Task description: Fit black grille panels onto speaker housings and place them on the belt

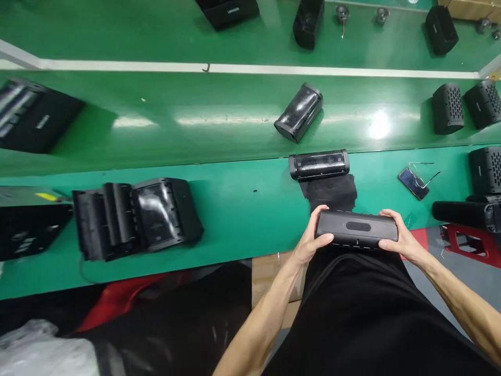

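Fingers of left hand [313, 237] and right hand [399, 237] gripping black speaker housing [357, 227], lower right; green workbench [235, 209] across middle, cardboard box [274, 274] bottom centre.

Over ten casings [357, 233], four round parts [342, 12], two hands [313, 240], one phone [412, 184] and one pair of glasses [420, 182] show.

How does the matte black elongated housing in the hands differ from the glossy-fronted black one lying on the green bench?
Face: matte black elongated housing shows a dark oval inset; glossy-fronted black housing shows a shiny, patterned panel.
Support: the matte one is gripped by left hand and right hand; the glossy one rests on green bench, untouched.
Shared: both long, dark.
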Motion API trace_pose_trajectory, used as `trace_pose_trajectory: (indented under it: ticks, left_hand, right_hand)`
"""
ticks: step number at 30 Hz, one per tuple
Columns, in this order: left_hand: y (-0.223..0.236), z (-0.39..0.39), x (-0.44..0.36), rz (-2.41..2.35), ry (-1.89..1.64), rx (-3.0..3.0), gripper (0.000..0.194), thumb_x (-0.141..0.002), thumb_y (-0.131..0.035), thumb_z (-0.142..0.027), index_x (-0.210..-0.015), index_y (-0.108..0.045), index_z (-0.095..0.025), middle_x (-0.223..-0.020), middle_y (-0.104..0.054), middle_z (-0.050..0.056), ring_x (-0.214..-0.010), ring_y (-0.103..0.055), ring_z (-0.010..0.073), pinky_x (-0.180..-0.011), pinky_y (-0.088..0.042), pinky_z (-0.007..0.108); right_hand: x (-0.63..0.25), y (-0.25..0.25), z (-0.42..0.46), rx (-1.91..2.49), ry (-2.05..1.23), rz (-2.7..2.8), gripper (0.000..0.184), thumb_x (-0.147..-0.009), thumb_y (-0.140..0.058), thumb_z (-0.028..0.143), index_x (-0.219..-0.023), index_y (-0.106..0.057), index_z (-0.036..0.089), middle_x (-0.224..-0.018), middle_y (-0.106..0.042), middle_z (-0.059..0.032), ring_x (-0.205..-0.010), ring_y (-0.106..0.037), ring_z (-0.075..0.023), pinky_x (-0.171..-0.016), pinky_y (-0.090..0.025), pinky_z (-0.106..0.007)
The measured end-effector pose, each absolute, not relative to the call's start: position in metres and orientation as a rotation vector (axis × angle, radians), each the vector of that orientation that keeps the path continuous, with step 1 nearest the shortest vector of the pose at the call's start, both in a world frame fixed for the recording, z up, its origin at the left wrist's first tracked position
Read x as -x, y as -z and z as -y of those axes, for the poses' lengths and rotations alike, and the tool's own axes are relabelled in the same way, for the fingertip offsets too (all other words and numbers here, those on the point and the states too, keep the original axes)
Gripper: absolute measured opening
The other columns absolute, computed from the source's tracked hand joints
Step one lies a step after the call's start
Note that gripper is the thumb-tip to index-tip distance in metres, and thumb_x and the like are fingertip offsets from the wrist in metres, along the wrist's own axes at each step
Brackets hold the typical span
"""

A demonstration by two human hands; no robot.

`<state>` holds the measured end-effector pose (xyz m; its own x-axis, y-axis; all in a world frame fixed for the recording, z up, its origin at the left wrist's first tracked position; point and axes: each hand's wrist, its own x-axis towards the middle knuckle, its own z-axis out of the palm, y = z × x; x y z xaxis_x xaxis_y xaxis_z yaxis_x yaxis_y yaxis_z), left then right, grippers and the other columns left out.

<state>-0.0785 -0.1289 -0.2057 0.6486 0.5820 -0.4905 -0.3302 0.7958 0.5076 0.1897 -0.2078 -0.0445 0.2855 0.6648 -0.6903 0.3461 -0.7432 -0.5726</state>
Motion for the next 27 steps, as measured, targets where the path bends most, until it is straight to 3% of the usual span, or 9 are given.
trace_pose_trajectory:
  ticks: [7, 9, 13, 18, 22, 24, 27]
  left_hand:
    - [0.2, 0.13, 0.077, -0.794, -0.574, -0.439, 0.088, -0.066, -0.093, -0.049, -0.144, -0.057, -0.029, -0.136, -0.062, 0.007, -0.118, -0.06, 0.031, -0.107, -0.045, 0.04]
    - [0.199, 0.127, 0.079, -0.77, -0.559, -0.464, 0.088, -0.067, -0.093, -0.05, -0.145, -0.055, -0.03, -0.138, -0.06, 0.007, -0.119, -0.059, 0.0307, -0.107, -0.045, 0.04]
    - [0.195, 0.118, 0.091, -0.631, -0.508, -0.551, 0.096, -0.068, -0.094, -0.051, -0.151, -0.051, -0.029, -0.143, -0.059, 0.011, -0.127, -0.057, 0.0348, -0.111, -0.044, 0.046]
    - [0.194, 0.122, 0.095, -0.681, -0.554, -0.534, 0.09, -0.064, -0.096, -0.05, -0.143, -0.057, -0.031, -0.158, -0.049, 0.01, -0.135, -0.051, 0.0369, -0.114, -0.043, 0.046]
    - [0.199, 0.127, 0.091, -0.734, -0.537, -0.518, 0.085, -0.065, -0.094, -0.049, -0.139, -0.058, -0.03, -0.139, -0.059, 0.008, -0.118, -0.057, 0.0309, -0.103, -0.047, 0.041]
    - [0.2, 0.125, 0.091, -0.735, -0.505, -0.485, 0.083, -0.068, -0.092, -0.051, -0.14, -0.056, -0.03, -0.13, -0.061, 0.007, -0.111, -0.059, 0.0286, -0.098, -0.048, 0.039]
    - [0.197, 0.119, 0.093, -0.74, -0.471, -0.558, 0.085, -0.069, -0.093, -0.052, -0.141, -0.053, -0.029, -0.13, -0.06, 0.007, -0.112, -0.058, 0.0294, -0.099, -0.048, 0.04]
  right_hand:
    - [-0.183, 0.046, 0.21, 2.237, -1.45, 0.84, 0.083, -0.077, -0.088, 0.063, -0.143, -0.053, 0.028, -0.133, -0.064, -0.0095, -0.118, -0.066, -0.0309, -0.101, -0.057, -0.046]
    - [-0.187, 0.047, 0.21, 2.221, -1.48, 0.857, 0.09, -0.076, -0.089, 0.066, -0.148, -0.05, 0.029, -0.144, -0.061, -0.0123, -0.13, -0.062, -0.034, -0.11, -0.053, -0.05]
    - [-0.195, 0.04, 0.211, 2.185, -1.512, 0.898, 0.117, -0.069, -0.093, 0.07, -0.163, -0.036, 0.029, -0.169, -0.042, -0.0177, -0.156, -0.042, -0.0397, -0.127, -0.037, -0.058]
    - [-0.19, 0.028, 0.208, 2.22, -1.575, 0.876, 0.097, -0.075, -0.091, 0.064, -0.155, -0.048, 0.029, -0.156, -0.056, -0.0133, -0.136, -0.061, -0.0357, -0.113, -0.052, -0.05]
    - [-0.185, 0.033, 0.204, 2.266, -1.515, 0.901, 0.086, -0.078, -0.086, 0.066, -0.149, -0.053, 0.03, -0.146, -0.06, -0.0098, -0.128, -0.062, -0.0334, -0.108, -0.055, -0.047]
    - [-0.186, 0.038, 0.203, 2.286, -1.511, 0.935, 0.088, -0.081, -0.083, 0.069, -0.153, -0.049, 0.03, -0.147, -0.059, -0.0105, -0.128, -0.062, -0.0331, -0.109, -0.054, -0.048]
    - [-0.187, 0.041, 0.202, 2.304, -1.481, 1.044, 0.104, -0.073, -0.087, 0.071, -0.157, -0.042, 0.028, -0.153, -0.053, -0.0136, -0.131, -0.06, -0.0344, -0.109, -0.054, -0.048]
